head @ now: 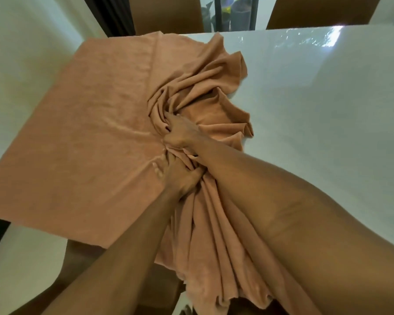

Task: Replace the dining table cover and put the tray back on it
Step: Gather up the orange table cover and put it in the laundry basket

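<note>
Cover [96, 133]: flat left of hands, bunched under them. Left hand [180, 177], right hand [182, 135]: both clutch its folds. Table [316, 110]: bare right of hands. Tray: not seen. Cover change apparently unfinished.

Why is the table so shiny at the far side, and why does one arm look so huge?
Head view: light, probably from the window behind, bounces off the glossy white table as glare; same view, the wide-angle lens sits close to the right arm, so it looks oversized; the left hand gripping the orange cloth looks slightly soft.
</note>
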{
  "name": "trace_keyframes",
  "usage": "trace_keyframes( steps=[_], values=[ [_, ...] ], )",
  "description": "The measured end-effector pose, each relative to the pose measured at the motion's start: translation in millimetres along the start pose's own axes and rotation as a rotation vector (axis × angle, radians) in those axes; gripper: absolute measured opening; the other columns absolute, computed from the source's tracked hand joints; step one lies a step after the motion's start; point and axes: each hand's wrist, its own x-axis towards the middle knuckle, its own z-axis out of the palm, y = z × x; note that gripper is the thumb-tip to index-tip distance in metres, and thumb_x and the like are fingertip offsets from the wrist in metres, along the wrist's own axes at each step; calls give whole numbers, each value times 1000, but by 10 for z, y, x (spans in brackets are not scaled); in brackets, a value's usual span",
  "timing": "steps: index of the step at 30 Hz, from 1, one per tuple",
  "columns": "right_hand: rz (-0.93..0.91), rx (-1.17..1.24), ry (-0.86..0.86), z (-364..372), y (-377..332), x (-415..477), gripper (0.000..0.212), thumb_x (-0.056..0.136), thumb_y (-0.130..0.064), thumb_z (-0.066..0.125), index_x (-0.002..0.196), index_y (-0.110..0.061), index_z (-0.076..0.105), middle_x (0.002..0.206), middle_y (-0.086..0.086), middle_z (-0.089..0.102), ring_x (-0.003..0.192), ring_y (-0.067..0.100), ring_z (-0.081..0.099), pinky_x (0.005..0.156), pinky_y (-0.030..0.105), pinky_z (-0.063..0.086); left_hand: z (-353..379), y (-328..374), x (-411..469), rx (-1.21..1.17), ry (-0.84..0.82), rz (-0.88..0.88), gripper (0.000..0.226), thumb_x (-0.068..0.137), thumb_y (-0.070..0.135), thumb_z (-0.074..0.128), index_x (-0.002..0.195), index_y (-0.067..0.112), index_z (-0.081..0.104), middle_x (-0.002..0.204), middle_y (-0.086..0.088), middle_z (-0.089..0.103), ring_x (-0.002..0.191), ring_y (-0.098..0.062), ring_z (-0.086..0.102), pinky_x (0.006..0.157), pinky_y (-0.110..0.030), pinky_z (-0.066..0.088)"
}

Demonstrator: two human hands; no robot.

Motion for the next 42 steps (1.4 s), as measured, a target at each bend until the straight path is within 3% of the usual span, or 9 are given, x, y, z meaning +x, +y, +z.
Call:
trace_keyframes(
  steps=[3,5,9,15,20,26,30,35,42],
  values=[
    [41,-44,20,24,-161,-52,58,91,-25,59,147,-18,48,145,11,54,134,32,49,107,38,43,-182,-232,28,-277,-31,204,64,70,54,64,123,18,64,130,-6,61,127,-26,52,114,-55,32],
    [110,-87,42,62,-244,-28,50,93,-25,53,142,-23,53,142,9,57,130,31,53,105,39,44,-361,-498,-72,-458,-86,268,21,85,29,71,103,20,70,101,6,70,92,-2,66,89,-31,51],
    [268,-168,170,269,-389,11,41,89,-28,53,130,-26,57,130,6,64,121,32,59,98,45,45,-1001,-1302,-67,-351,63,327,35,89,21,68,122,10,69,121,2,65,109,-1,58,95,-10,39],
    [210,-317,445,692,-405,-63,47,81,-21,54,128,-15,60,130,12,61,116,38,58,93,48,50,-1966,-3194,284,59,320,-75,63,85,53,63,128,7,58,129,-20,58,118,-41,52,101,-50,42],
    [248,-396,447,780,-453,0,53,77,-21,56,129,-11,56,131,16,59,117,41,57,97,50,48,-2400,-4030,596,87,360,-120,43,91,46,64,96,3,66,97,-21,65,87,-36,58,79,-46,46],
    [305,-380,436,810,-523,7,54,79,-20,56,132,-9,53,134,17,56,122,41,52,103,51,44,-2321,-3896,832,41,430,-151,18,89,9,58,72,5,60,78,-22,65,67,-31,53,61,-37,38],
    [284,-330,443,877,-598,20,59,74,-26,43,128,-6,56,129,19,59,117,41,54,103,48,42,-2291,-3555,866,-175,429,-239,19,90,13,61,92,1,75,94,-24,73,88,-40,68,75,-40,49],
    [232,-203,438,869,-642,-12,50,94,-48,46,124,-10,59,121,15,65,115,37,57,99,44,43,-1848,-2454,829,-453,162,-235,24,89,15,64,108,12,78,109,-11,75,103,-25,69,76,-27,47],
    [235,-35,413,895,-646,-73,90,77,-92,40,128,-21,58,123,8,66,116,31,59,98,48,48,-1035,-1222,279,-549,-113,21,15,87,11,65,92,6,78,93,-10,76,90,-21,69,73,-26,43]
  ],
)
